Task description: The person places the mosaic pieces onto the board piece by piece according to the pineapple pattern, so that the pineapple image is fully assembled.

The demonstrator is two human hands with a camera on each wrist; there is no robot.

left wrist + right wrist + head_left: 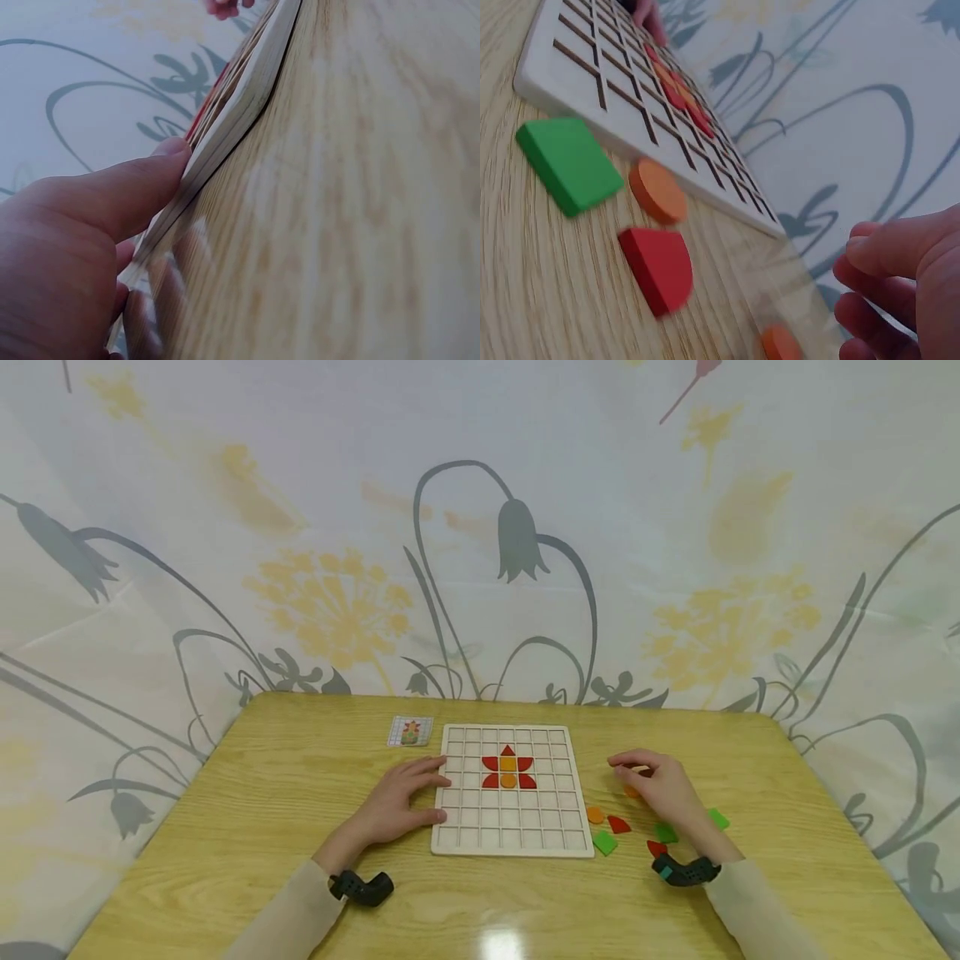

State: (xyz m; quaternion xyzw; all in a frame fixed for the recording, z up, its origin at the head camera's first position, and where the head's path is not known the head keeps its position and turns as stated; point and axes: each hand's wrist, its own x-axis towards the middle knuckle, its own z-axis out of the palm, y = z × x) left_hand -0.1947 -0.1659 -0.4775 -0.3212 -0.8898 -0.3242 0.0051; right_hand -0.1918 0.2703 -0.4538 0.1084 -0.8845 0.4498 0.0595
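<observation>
A white grid board (468,839) lies on the table, bearing a red triangle (507,750), an orange square (507,763), an orange disc (508,782) and several red rounded pieces (490,763). My left hand (397,802) rests at the board's left edge, fingers spread; its thumb touches the rim in the left wrist view. Over loose pieces right of the board hovers my right hand (667,785), fingers loosely bent, thumb near the index fingertip. No piece shows between those fingertips in the right wrist view (885,277). Something dark red shows behind the thumb, partly hidden.
A small pattern card (410,732) lies beyond the left hand. Near the board's right edge are a green square (570,165), an orange disc (657,190) and a red quarter-round piece (658,270). More green pieces (718,818) lie by the right wrist. A flower-patterned cloth (480,568) stands behind the table.
</observation>
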